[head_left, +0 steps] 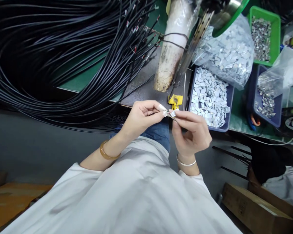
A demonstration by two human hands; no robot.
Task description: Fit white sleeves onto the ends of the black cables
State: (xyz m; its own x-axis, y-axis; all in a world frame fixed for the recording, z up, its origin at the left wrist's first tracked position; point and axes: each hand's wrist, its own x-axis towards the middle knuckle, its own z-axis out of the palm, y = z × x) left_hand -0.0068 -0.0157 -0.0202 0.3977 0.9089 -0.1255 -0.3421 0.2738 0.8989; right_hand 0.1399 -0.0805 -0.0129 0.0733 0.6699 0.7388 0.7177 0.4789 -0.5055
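Observation:
My left hand (145,115) is closed in a pinch, thumb against index finger, with white coverings on the fingertips. What it pinches is too small to make out, though thin wire-like strands show at the tips. Facing it, my right hand (191,128) is closed on a small silvery-white metal piece (173,114), held between thumb and fingers. The fingertips of both hands almost meet there. Just beyond them is a yellow machine part (175,101). A dark blue tray (229,107) full of small silvery-white pieces (207,94) lies beside my right hand.
Black cables (88,81) are heaped at the left. A plastic-wrapped white tube (172,48) slants over the bench. A bag of white pieces (227,52), a green bin (278,35) and another blue tray (257,81) stand right. Cardboard boxes (254,208) and part of another person (283,185) are lower right.

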